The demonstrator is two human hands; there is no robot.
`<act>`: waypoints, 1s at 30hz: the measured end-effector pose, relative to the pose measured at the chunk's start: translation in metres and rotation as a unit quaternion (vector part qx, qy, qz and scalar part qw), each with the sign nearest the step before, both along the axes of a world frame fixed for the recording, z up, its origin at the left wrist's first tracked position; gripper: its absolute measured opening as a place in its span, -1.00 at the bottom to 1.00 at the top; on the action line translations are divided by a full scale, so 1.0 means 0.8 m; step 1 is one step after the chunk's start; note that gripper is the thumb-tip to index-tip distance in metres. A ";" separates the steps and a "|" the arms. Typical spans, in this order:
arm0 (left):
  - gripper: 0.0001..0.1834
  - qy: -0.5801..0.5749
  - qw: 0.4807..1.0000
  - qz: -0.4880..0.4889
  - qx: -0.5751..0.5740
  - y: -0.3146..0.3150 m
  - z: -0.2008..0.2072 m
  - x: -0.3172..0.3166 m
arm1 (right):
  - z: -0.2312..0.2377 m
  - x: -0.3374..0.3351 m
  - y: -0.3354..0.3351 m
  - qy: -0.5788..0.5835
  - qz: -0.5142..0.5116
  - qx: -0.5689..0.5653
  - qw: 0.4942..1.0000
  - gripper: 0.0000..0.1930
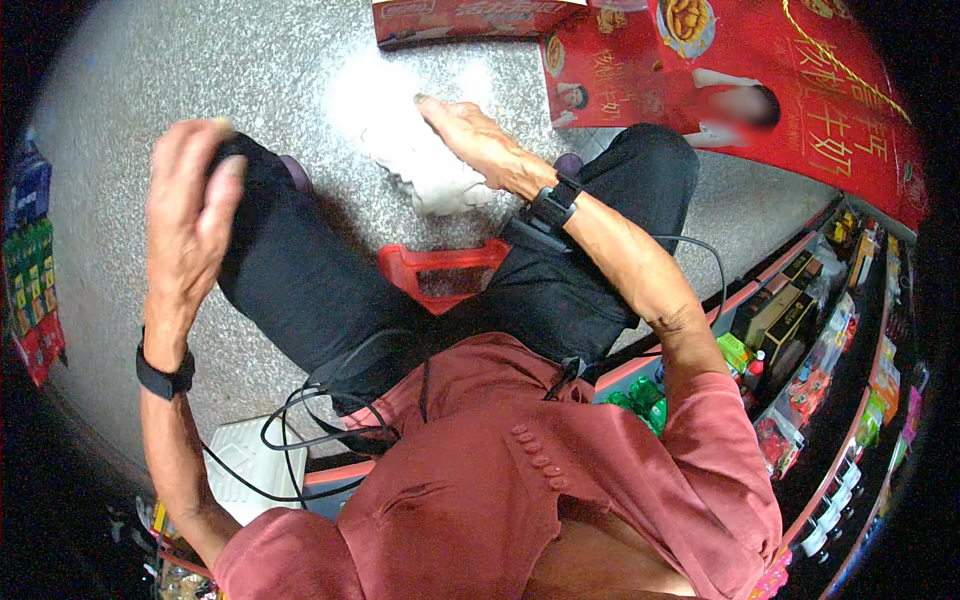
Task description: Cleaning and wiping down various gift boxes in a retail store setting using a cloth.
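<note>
My left hand (190,205) is raised over my left knee, thumb apart from the slightly bent fingers, with nothing in it. Between my knees, a crumpled white cloth-like bundle (440,190) shows under my right hand (478,140). The right thumb and hand edge point up and left, the other fingers are largely hidden, and the hand appears closed on the bundle. Strong glare washes out the bundle's far side, so its exact kind is unclear. Black bands circle both wrists.
Beneath me is a red plastic stool (445,262). Red printed cartons (640,90) and a red box (470,22) stand ahead on the speckled floor (260,70). Packed shelves (800,340) line my right. A white case (250,460) and black cable (285,497) lie by my left hip.
</note>
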State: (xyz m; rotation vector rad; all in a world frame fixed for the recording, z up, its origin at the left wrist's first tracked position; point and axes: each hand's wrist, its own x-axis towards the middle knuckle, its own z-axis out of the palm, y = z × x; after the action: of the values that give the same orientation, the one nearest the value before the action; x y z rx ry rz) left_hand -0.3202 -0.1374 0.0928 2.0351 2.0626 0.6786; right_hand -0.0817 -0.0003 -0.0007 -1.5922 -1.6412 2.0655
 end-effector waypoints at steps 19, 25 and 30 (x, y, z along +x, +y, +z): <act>-0.73 0.050 0.992 -0.025 -0.114 0.010 -0.004 0.007 | -0.468 0.291 -0.288 0.615 0.767 0.039 0.180 -0.72; -0.63 0.000 0.982 -0.044 -0.182 -0.018 0.009 -0.015 | -0.372 0.281 -0.337 0.888 0.233 -0.247 -0.310 -0.79; -0.63 -0.052 0.973 -0.090 -0.205 -0.006 0.000 -0.040 | -0.308 0.251 -0.336 0.728 -0.252 -0.329 -0.546 -0.82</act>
State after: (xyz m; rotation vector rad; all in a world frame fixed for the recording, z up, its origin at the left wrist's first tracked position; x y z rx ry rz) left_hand -0.3525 -0.1422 0.0929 1.8717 1.7552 0.2886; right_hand 0.1189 -0.2689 -0.2469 -2.6264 -2.7833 -0.7472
